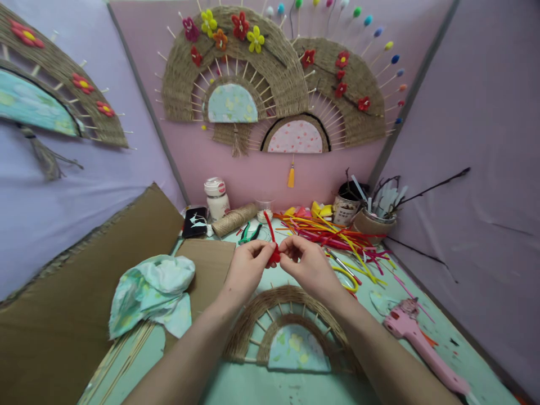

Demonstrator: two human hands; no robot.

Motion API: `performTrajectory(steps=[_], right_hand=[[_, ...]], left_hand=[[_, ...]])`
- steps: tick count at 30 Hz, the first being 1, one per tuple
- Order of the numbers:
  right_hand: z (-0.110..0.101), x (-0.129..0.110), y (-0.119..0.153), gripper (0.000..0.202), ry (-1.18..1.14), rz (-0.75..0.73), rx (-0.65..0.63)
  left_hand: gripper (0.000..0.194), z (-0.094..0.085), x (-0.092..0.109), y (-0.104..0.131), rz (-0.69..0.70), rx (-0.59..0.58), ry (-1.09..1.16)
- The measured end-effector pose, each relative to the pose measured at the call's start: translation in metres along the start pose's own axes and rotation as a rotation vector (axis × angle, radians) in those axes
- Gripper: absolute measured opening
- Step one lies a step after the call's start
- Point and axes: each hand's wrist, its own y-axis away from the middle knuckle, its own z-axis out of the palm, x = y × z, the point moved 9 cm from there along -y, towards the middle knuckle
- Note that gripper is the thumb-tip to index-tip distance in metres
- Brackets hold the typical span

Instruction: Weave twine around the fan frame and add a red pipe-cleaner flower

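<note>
A red fuzzy piece, bent into a small bundle with one end sticking up, is pinched between my hands above the table. My left hand closes its thumb and fingers on the bundle's left side. On the right side, my right hand grips it with thumb and fingertips. The exact shape of the bundle is partly hidden by my fingers. Below my wrists lies a woven twine half-circle fan with a pale green floral centre.
Colourful fuzzy stems lie behind my hands. A pink glue gun rests at the right. Crumpled floral cloth and cardboard are left. Green-handled pliers, a twine roll and a white bottle stand or lie at the back.
</note>
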Motion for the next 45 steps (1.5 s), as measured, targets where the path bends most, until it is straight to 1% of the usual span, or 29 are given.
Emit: performTrajectory(steps=[3, 6, 9, 11, 13, 14, 15, 17, 18, 20, 22, 24, 27, 30, 32, 36, 41, 43, 45], right_hand=[[-0.003, -0.014, 0.001, 0.007, 0.151, -0.153, 0.029], [-0.002, -0.030, 0.005, 0.009, 0.286, -0.377, 0.047], [0.003, -0.041, 0.012, 0.014, 0.407, -0.584, 0.055], [0.006, -0.045, 0.016, 0.016, 0.443, -0.666, 0.061], [0.005, -0.046, 0.017, 0.016, 0.413, -0.683, 0.073], [0.003, -0.045, 0.016, 0.015, 0.369, -0.659, 0.081], [0.000, -0.042, 0.013, 0.013, 0.307, -0.605, 0.091], [-0.007, -0.028, 0.004, 0.010, 0.127, -0.414, 0.091], [-0.007, -0.019, -0.001, 0.009, 0.019, -0.293, 0.066], [-0.002, -0.001, -0.006, 0.009, -0.190, -0.074, -0.026], [0.005, 0.008, -0.007, 0.010, -0.322, 0.045, -0.105], [0.004, 0.010, -0.007, 0.009, -0.350, 0.080, -0.110], [-0.002, 0.012, -0.007, 0.011, -0.345, 0.125, -0.045], [0.000, 0.021, -0.004, 0.015, -0.463, 0.256, -0.017], [0.006, 0.026, -0.003, 0.015, -0.588, 0.336, -0.033], [0.018, 0.030, 0.000, 0.017, -0.806, 0.431, -0.070], [0.032, 0.027, 0.006, 0.023, -1.145, 0.573, -0.170], [0.035, 0.024, 0.008, 0.023, -1.190, 0.608, -0.219], [0.036, 0.025, 0.009, 0.022, -1.165, 0.621, -0.252]], left_hand=[[0.025, 0.000, -0.003, -0.001, -0.017, -0.006, 0.001], [0.024, -0.001, -0.007, -0.003, -0.056, -0.007, 0.047], [0.025, 0.001, -0.012, -0.003, -0.137, -0.020, 0.142], [0.026, 0.004, -0.015, -0.002, -0.210, -0.050, 0.240], [0.028, 0.008, -0.017, 0.000, -0.268, -0.080, 0.332], [0.028, 0.009, -0.017, 0.001, -0.276, -0.087, 0.355], [0.027, 0.008, -0.016, 0.000, -0.263, -0.087, 0.361], [0.026, 0.004, -0.011, -0.002, -0.183, -0.067, 0.323], [0.025, 0.002, -0.008, -0.003, -0.131, -0.054, 0.285], [0.024, -0.002, -0.004, -0.005, -0.043, -0.032, 0.198], [0.024, -0.002, -0.001, -0.005, 0.004, -0.029, 0.134], [0.023, 0.000, 0.001, -0.004, 0.019, -0.041, 0.102], [0.018, 0.005, 0.004, -0.002, 0.006, -0.071, 0.078], [0.016, 0.007, 0.007, 0.001, -0.006, -0.076, 0.064], [0.016, 0.007, 0.008, 0.001, 0.000, -0.071, 0.060], [0.018, 0.005, 0.007, 0.000, -0.002, -0.071, 0.057], [0.019, 0.003, -0.001, -0.003, -0.033, -0.070, 0.057], [0.020, 0.003, -0.002, -0.003, -0.034, -0.079, 0.062], [0.021, 0.003, -0.001, -0.003, -0.039, -0.084, 0.057]])
